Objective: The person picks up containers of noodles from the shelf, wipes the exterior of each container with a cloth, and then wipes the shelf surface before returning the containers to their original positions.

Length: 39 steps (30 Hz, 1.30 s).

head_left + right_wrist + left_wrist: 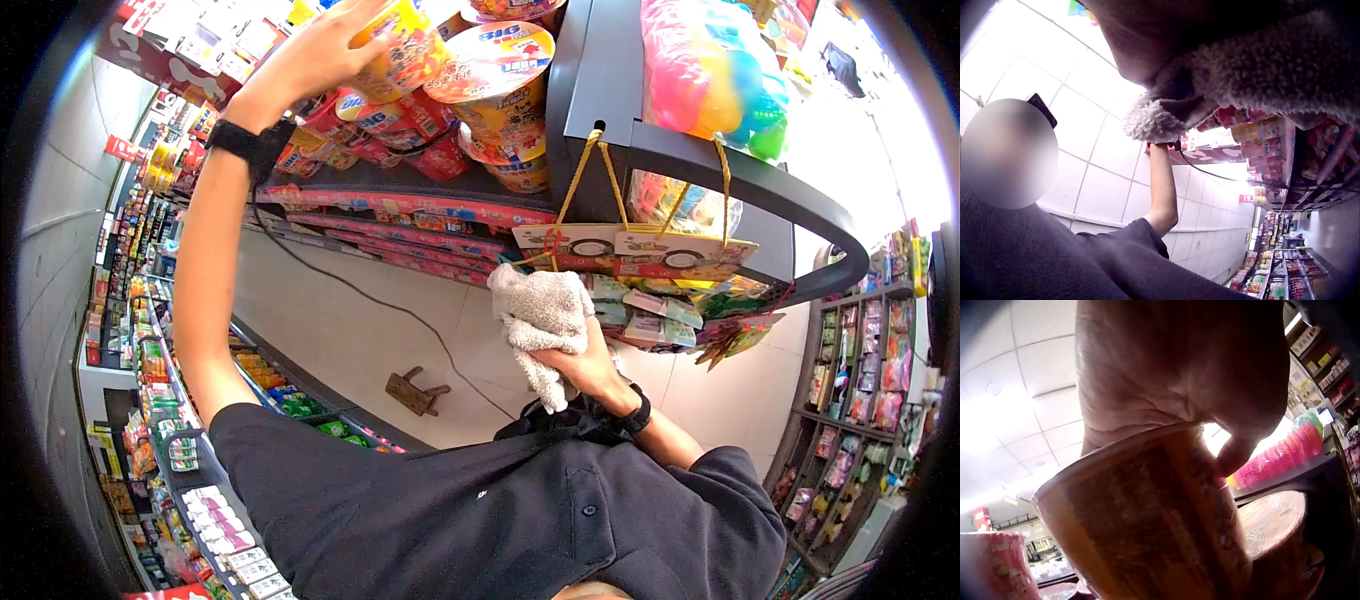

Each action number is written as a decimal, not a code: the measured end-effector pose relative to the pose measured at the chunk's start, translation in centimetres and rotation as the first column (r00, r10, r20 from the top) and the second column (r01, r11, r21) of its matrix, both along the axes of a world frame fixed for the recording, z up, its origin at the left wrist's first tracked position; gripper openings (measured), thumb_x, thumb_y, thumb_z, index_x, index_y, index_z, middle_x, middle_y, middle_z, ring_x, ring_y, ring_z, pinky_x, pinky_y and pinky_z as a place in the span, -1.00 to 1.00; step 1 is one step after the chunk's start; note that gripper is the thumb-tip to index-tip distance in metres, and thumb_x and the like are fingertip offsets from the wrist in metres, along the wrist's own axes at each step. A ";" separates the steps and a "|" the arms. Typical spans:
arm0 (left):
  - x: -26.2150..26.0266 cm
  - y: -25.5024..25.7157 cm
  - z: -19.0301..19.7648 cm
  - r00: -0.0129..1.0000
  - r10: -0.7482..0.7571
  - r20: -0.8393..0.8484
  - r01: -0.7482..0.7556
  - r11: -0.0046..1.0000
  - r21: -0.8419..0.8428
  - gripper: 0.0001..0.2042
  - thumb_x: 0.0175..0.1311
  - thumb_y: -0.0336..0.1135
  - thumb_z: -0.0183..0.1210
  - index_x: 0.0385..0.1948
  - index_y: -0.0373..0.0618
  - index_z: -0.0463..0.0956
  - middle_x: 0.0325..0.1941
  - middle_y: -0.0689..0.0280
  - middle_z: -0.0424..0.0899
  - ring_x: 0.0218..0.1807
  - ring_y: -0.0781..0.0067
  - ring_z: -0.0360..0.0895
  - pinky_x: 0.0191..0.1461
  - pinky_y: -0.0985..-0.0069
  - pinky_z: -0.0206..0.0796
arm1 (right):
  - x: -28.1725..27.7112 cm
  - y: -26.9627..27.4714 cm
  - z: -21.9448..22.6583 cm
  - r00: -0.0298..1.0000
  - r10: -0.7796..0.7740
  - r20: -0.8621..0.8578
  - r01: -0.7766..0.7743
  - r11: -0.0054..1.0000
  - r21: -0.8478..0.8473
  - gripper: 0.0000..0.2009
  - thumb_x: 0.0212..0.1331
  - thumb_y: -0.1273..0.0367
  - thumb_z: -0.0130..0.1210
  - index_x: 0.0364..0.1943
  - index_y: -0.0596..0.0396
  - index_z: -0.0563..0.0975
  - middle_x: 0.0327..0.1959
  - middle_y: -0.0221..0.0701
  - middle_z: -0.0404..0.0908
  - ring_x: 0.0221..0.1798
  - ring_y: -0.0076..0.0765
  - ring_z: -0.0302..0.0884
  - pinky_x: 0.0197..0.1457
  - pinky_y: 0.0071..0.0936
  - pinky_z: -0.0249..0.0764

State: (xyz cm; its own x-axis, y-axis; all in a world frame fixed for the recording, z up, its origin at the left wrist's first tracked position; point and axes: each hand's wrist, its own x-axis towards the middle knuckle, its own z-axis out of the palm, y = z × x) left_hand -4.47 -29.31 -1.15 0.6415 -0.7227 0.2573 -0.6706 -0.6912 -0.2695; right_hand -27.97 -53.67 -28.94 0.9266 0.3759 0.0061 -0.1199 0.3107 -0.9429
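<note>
My left hand [322, 52] is raised over the top shelf and grips a yellow-orange instant noodle cup [405, 58] by its upper part. In the left wrist view the same noodle cup [1141, 519] stands tilted beneath the palm, with the thumb on its side. Beside it sits another noodle cup [495, 65] with a printed lid, stacked on one more. Down in front of the body, my right hand [580, 362] holds a bunched grey fluffy cloth [540, 305]. That cloth [1266, 69] fills the upper part of the right wrist view.
Red noodle cups [400, 120] line the shelf near the left hand. A black curved rail [840, 230] juts out at the shelf end, with cards [640, 250] hanging on yellow cords. A small wooden stool [415, 392] stands on the floor. A black cable [380, 305] trails from the left wrist.
</note>
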 end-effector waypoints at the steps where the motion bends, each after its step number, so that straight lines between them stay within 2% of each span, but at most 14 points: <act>1: 0.0 0.5 0.4 0.999 0.030 -0.032 -0.030 1.000 -0.010 -0.48 0.39 -0.16 -0.06 0.39 0.22 0.08 0.40 0.10 0.24 0.38 -0.01 0.22 0.41 0.22 0.07 | -0.2 -0.1 0.1 1.000 -0.014 -0.004 0.014 0.999 0.031 -0.42 -0.07 0.44 0.34 0.13 0.25 0.43 0.09 -0.24 0.56 0.15 -0.35 0.49 0.27 -0.37 0.34; 5: -0.1 2.2 0.5 0.976 0.207 -0.064 -0.208 0.978 -0.005 -0.47 0.36 -0.21 -0.04 0.38 0.19 0.10 0.39 0.06 0.24 0.37 -0.04 0.22 0.38 0.21 0.12 | -0.2 -0.3 -0.3 1.000 -0.014 -0.001 0.014 1.000 0.013 -0.43 -0.06 0.43 0.33 0.13 0.25 0.44 0.08 -0.25 0.57 0.15 -0.35 0.49 0.29 -0.36 0.32; 8: -0.3 2.6 -0.2 0.993 0.118 0.005 -0.118 0.993 -0.008 -0.45 0.29 -0.30 0.02 0.35 0.17 0.15 0.34 0.02 0.30 0.33 -0.06 0.28 0.37 0.22 0.15 | -0.1 -0.5 -0.2 1.000 0.008 -0.030 -0.009 1.000 -0.018 -0.45 -0.05 0.44 0.33 0.11 0.24 0.44 0.08 -0.25 0.57 0.15 -0.34 0.49 0.29 -0.36 0.32; 11: -1.5 1.2 -1.3 0.957 0.001 0.289 0.030 0.994 -0.102 -0.47 0.21 -0.34 0.10 0.27 -0.04 0.25 0.27 0.01 0.37 0.28 -0.03 0.33 0.36 0.25 0.17 | 0.1 -0.5 -0.4 0.997 0.035 -0.064 -0.034 0.999 0.016 -0.45 -0.06 0.45 0.33 0.11 0.25 0.45 0.07 -0.25 0.57 0.15 -0.34 0.49 0.29 -0.37 0.32; 14: -4.3 -2.0 -4.7 0.987 -0.087 0.136 0.131 0.922 -0.364 -0.49 0.26 -0.11 0.16 0.18 -0.16 0.34 0.17 0.14 0.51 0.23 0.05 0.42 0.31 0.30 0.23 | 0.0 -0.5 0.1 0.997 0.007 -0.081 -0.002 0.999 0.053 -0.45 -0.06 0.45 0.33 0.11 0.25 0.45 0.06 -0.25 0.57 0.14 -0.34 0.50 0.29 -0.37 0.32; 18: -4.7 -5.1 -11.3 0.981 -0.107 0.162 0.136 0.973 -0.185 -0.33 0.06 0.03 0.31 0.25 0.09 0.31 0.28 0.15 0.40 0.31 0.11 0.33 0.33 0.20 0.18 | -0.4 -0.7 0.3 0.999 -0.018 -0.038 0.020 0.999 0.039 -0.45 -0.06 0.46 0.33 0.11 0.26 0.44 0.06 -0.25 0.57 0.14 -0.35 0.50 0.28 -0.37 0.33; 23: -4.3 -5.6 -14.9 0.963 -0.027 0.268 0.158 0.863 -0.480 -0.68 0.21 -0.28 0.20 0.03 0.12 0.54 0.15 0.34 0.57 0.27 0.23 0.40 0.35 0.20 0.07 | -1.1 -1.0 0.3 0.996 -0.089 -0.021 0.091 0.991 0.093 -0.45 -0.05 0.46 0.32 0.11 0.26 0.44 0.05 -0.26 0.58 0.13 -0.35 0.51 0.28 -0.37 0.33; 26: -5.1 -5.1 -15.3 0.964 -0.042 0.262 0.190 0.799 -0.570 -0.71 0.20 -0.33 0.20 -0.01 0.07 0.58 0.15 0.34 0.57 0.25 0.19 0.41 0.34 0.22 0.10 | -1.7 -1.1 0.0 0.996 -0.081 -0.030 0.084 0.993 0.085 -0.46 -0.05 0.48 0.32 0.11 0.25 0.43 0.04 -0.28 0.58 0.11 -0.38 0.51 0.25 -0.39 0.35; 28: -6.3 -4.7 -15.6 0.973 -0.105 0.204 0.216 0.717 -0.663 -0.75 0.23 -0.38 0.17 -0.05 0.01 0.59 0.14 0.27 0.57 0.24 0.16 0.41 0.32 0.27 0.15 | -2.2 -0.9 0.1 0.989 -0.129 -0.070 0.136 0.984 0.113 -0.47 -0.04 0.51 0.30 0.10 0.25 0.43 0.02 -0.30 0.59 0.09 -0.41 0.52 0.21 -0.41 0.39; 30: -8.0 -4.2 -15.8 0.992 -0.073 0.105 0.127 0.494 -0.860 -0.79 0.29 -0.41 0.11 -0.07 -0.07 0.59 0.12 0.19 0.57 0.23 0.18 0.42 0.29 0.35 0.21 | -2.4 -0.8 0.8 0.984 -0.153 -0.088 0.164 0.978 0.129 -0.50 -0.04 0.54 0.27 0.09 0.24 0.45 0.00 -0.32 0.59 0.05 -0.43 0.52 0.17 -0.44 0.42; 32: -9.5 -3.1 -16.0 0.983 -0.093 0.157 0.183 0.476 -0.860 -0.80 0.38 -0.39 0.05 -0.05 -0.15 0.55 0.18 0.16 0.50 0.23 0.29 0.41 0.28 0.41 0.22 | -2.4 -0.6 1.7 0.978 -0.195 -0.076 0.206 0.963 0.173 -0.53 0.01 0.48 0.23 0.08 0.24 0.45 -0.02 -0.33 0.59 0.03 -0.44 0.52 0.14 -0.46 0.43; 34: -11.4 -2.1 -17.3 0.967 -0.252 0.047 0.053 0.014 -0.999 -0.75 0.45 -0.35 -0.07 0.05 -0.19 0.45 0.28 0.20 0.42 0.28 0.36 0.34 0.32 0.36 0.20 | -1.9 0.1 1.6 0.964 -0.258 -0.059 0.265 0.947 0.184 -0.59 0.09 0.40 0.13 0.06 0.26 0.46 -0.04 -0.34 0.57 -0.01 -0.44 0.51 0.09 -0.49 0.43; 36: -14.3 -1.3 -18.8 0.958 -0.282 0.048 -0.011 -0.204 -0.979 -0.72 0.51 -0.29 -0.19 0.14 -0.15 0.30 0.37 0.19 0.29 0.35 0.31 0.27 0.36 0.28 0.17 | -1.8 1.2 1.8 0.941 -0.306 -0.143 0.335 0.899 0.281 -0.58 0.09 0.41 0.12 0.07 0.26 0.45 -0.02 -0.33 0.54 -0.01 -0.44 0.50 0.08 -0.48 0.44; 39: -19.5 -0.3 -22.3 0.942 -0.335 0.026 -0.093 -0.335 -0.938 -0.51 0.46 -0.08 -0.12 0.32 -0.06 0.07 0.45 0.15 0.11 0.39 0.24 0.20 0.41 0.22 0.12 | -1.6 2.4 2.0 0.938 -0.324 -0.125 0.348 0.867 0.357 -0.57 0.13 0.42 0.09 0.12 0.25 0.40 0.01 -0.33 0.52 0.01 -0.42 0.50 0.10 -0.46 0.44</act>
State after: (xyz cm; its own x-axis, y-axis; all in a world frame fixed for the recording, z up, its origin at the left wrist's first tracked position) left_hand -23.95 -29.60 -23.41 0.7545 0.2539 0.6052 -0.6543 0.2188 0.7239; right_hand -29.59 -51.24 -26.93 0.9994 0.0231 0.0239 0.0025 0.6647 -0.7471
